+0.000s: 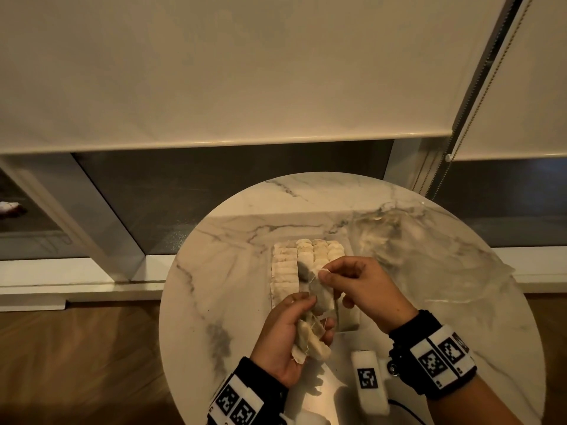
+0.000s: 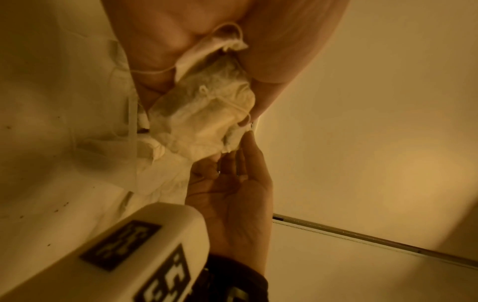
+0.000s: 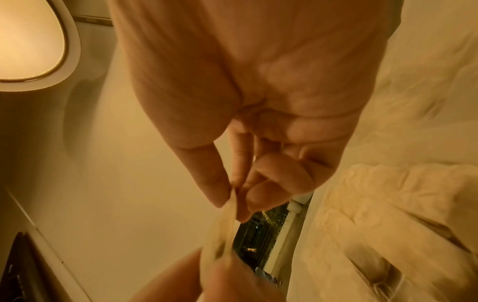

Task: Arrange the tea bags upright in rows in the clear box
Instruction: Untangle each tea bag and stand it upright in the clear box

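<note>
A clear box (image 1: 348,325) sits mid-table, holding rows of upright pale tea bags (image 1: 285,268). My left hand (image 1: 294,320) hovers over the box's near end and grips a small bunch of tea bags (image 1: 310,338) with tangled strings. My right hand (image 1: 329,279) pinches the top of one tea bag (image 1: 320,297) whose lower end is still at my left fingers. In the left wrist view the bunch of tea bags (image 2: 204,120) lies in my left hand (image 2: 240,102). My right hand (image 3: 232,196) pinches the tea bag (image 3: 220,230) between thumb and fingers.
The round marble table (image 1: 233,228) carries a crumpled clear plastic bag (image 1: 429,250) to the right of the box. Behind the table are a lowered roller blind (image 1: 245,72) and its bead chain (image 1: 478,87). Wooden floor (image 1: 76,363) lies to the left.
</note>
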Available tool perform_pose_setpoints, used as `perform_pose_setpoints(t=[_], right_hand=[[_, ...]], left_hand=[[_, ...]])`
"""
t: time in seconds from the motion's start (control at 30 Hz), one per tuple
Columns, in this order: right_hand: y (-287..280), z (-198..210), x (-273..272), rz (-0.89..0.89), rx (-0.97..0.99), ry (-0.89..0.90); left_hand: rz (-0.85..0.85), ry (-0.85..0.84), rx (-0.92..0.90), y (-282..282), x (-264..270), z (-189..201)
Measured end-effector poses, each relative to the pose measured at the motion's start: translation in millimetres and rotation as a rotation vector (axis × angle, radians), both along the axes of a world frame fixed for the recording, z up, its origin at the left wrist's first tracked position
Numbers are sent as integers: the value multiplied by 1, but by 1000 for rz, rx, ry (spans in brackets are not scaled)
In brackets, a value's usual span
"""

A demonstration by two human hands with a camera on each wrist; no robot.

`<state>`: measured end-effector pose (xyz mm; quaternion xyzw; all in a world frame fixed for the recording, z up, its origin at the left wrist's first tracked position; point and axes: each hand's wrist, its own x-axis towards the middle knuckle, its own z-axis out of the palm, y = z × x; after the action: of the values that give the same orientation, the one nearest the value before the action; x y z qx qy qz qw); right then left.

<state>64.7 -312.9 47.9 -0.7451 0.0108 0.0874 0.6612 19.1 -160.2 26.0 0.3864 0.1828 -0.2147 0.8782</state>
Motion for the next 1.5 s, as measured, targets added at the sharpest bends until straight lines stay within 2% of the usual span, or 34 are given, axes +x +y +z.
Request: perform_pose_setpoints(t=[0.13, 0.23, 0.33, 0.4, 0.5, 0.67, 0.83, 0.93, 1.03, 1.23, 1.37, 1.43, 1.5], right_hand=[[-4, 3, 6, 15, -38, -23], [-8, 8, 16, -45, -47, -60], [-11, 12, 28, -146, -65, -193], [-12, 12, 36, -147, -93, -231], [-12, 1, 47, -26, -215, -118], [-7, -19, 61, 281, -665, 6], [1, -17, 73, 439, -842, 142], [4, -17, 82, 468, -898, 217], [6, -19, 88, 445, -963, 214], [8, -20, 94, 419, -1095, 104], [12, -12, 89, 394, -1060, -13], [18, -10, 81, 471, -1048, -16], [26, -11, 71, 609, -1059, 72]], left_hand=[[30, 78, 5, 3, 2, -1], [95, 182, -20, 8, 6, -4], [161, 246, -97, 16, 10, -5], [220, 281, -189, 22, 12, -3], [279, 302, -263, 29, 13, -1], [327, 328, -303, 31, 15, -4], [340, 337, -312, 30, 14, -2], [333, 345, -307, 31, 14, -3], [331, 348, -312, 32, 15, -5], [324, 345, -323, 34, 15, -7], [325, 351, -333, 35, 15, -9], [319, 354, -337, 35, 15, -9], [315, 356, -334, 35, 15, -9]])
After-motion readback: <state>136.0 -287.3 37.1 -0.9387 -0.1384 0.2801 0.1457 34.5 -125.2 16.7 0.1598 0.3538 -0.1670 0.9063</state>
